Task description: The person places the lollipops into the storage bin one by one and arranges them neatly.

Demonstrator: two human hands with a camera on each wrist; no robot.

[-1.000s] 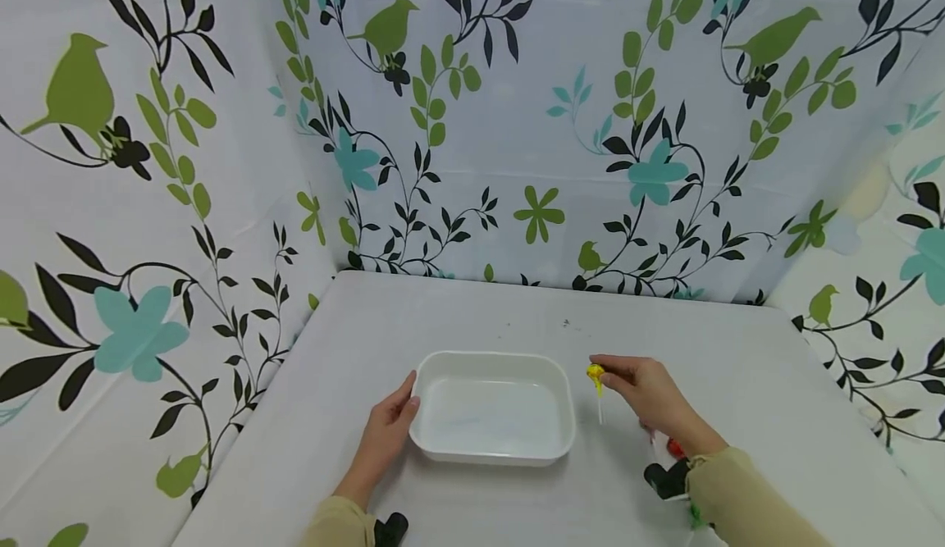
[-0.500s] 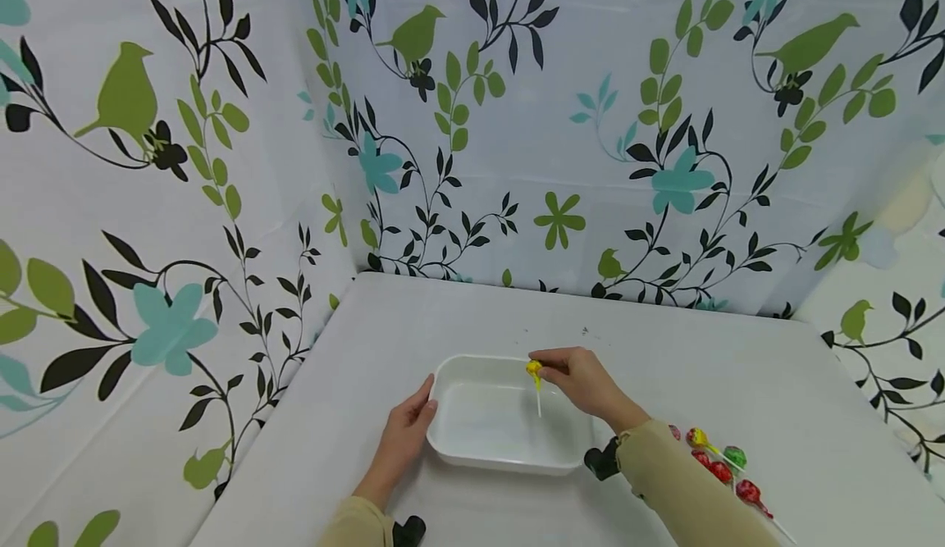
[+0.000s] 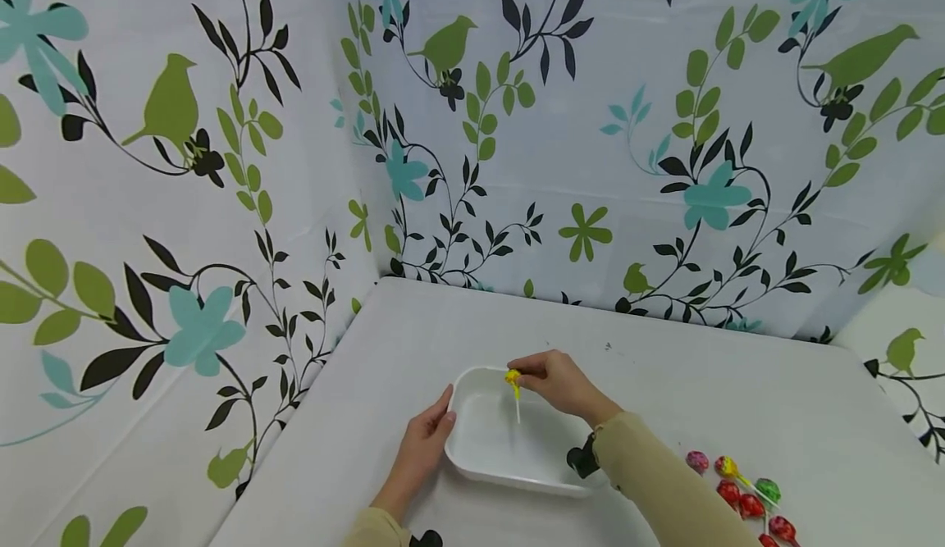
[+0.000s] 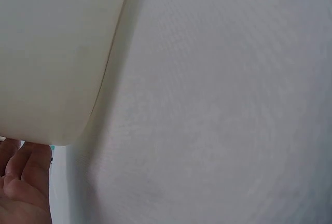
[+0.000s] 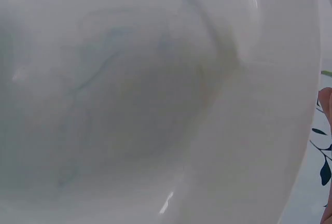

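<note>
A white rectangular tray (image 3: pixel 476 448) lies on the table. My left hand (image 3: pixel 422 453) holds its left rim, thumb at the edge; in the left wrist view the fingers (image 4: pixel 35 167) are against the tray's outer side. Over the far left part of the tray, my right hand (image 3: pixel 559 383) pinches a yellow-wrapped lollipop (image 3: pixel 513 377) by its head, between thumb and fingertips, with the white stick pointing down. The right wrist view is filled by the tray's inside (image 5: pixel 145 105), in which nothing lies; only bits of the hand show at its right edge.
Several wrapped lollipops lie right of the tray: a pink one (image 3: pixel 697 462), a yellow one (image 3: pixel 727 467), a green one (image 3: pixel 769 490) and some red ones (image 3: pixel 751 506). A patterned curtain (image 3: pixel 517 161) rises behind the white table (image 3: pixel 443 334) and on both sides.
My right hand has carried the yellow lollipop left, from beside the tray to above its inside. The left hand keeps its hold on the rim. The head view has turned left.
</note>
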